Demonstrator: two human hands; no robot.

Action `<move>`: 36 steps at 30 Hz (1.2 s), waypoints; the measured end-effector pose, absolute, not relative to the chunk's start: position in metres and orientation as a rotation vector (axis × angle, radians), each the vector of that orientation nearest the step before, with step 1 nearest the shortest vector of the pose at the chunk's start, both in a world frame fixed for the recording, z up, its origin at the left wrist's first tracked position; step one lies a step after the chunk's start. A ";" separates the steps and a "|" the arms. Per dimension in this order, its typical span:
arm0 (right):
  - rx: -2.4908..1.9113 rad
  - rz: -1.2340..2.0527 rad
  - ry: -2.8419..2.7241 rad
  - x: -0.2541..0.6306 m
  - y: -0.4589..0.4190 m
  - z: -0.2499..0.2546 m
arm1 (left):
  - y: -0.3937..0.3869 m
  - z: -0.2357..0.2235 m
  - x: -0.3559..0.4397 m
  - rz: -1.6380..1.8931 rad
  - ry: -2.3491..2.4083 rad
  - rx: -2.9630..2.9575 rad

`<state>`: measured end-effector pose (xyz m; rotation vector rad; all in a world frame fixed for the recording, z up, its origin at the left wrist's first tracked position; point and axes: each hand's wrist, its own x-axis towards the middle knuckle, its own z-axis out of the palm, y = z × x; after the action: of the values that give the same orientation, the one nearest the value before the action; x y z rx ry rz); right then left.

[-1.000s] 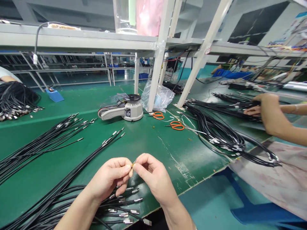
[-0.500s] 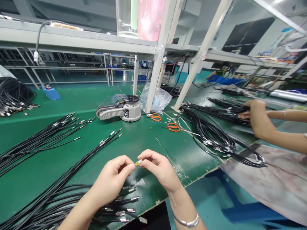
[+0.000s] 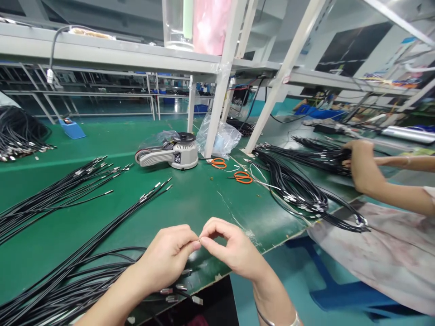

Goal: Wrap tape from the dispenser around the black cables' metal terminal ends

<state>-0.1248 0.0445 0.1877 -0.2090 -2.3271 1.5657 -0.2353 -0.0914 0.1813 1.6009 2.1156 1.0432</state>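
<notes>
My left hand (image 3: 171, 253) and my right hand (image 3: 234, 249) meet above the front edge of the green workbench (image 3: 190, 203). Both are closed in a pinch, fingertips touching around a small connector (image 3: 199, 240). Only a tiny glint of it shows; the fingers cover the rest. Under my left forearm lies a bundle of black cables (image 3: 102, 271) with metal plug ends, some poking out past the bench edge. A thinner bunch of cables (image 3: 122, 222) stretches diagonally up the bench beside them.
A grey round tape dispenser (image 3: 183, 151) stands mid-bench, near orange-handled scissors (image 3: 243, 177) and a second pair (image 3: 218, 163). Shelf posts (image 3: 217, 104) rise behind. More black cables (image 3: 295, 181) lie at right, where another person's hand (image 3: 360, 158) works. A blue stool (image 3: 340, 290) stands below.
My hands have come closer together and slightly lower, so the silver and yellow connector is now almost hidden between the fingertips. The view has shifted slightly.
</notes>
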 end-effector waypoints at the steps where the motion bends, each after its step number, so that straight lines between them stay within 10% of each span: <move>1: -0.235 1.558 -2.357 -0.123 0.046 0.188 | -0.091 0.184 -0.235 1.004 2.095 1.580; 36: -0.713 1.800 -2.010 -0.117 0.041 0.154 | -0.086 0.178 -0.230 1.239 1.924 0.826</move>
<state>-0.1168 0.0405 0.1540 -0.7127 -2.0101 1.7996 -0.2301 -0.0859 0.1777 0.8262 1.9242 1.2393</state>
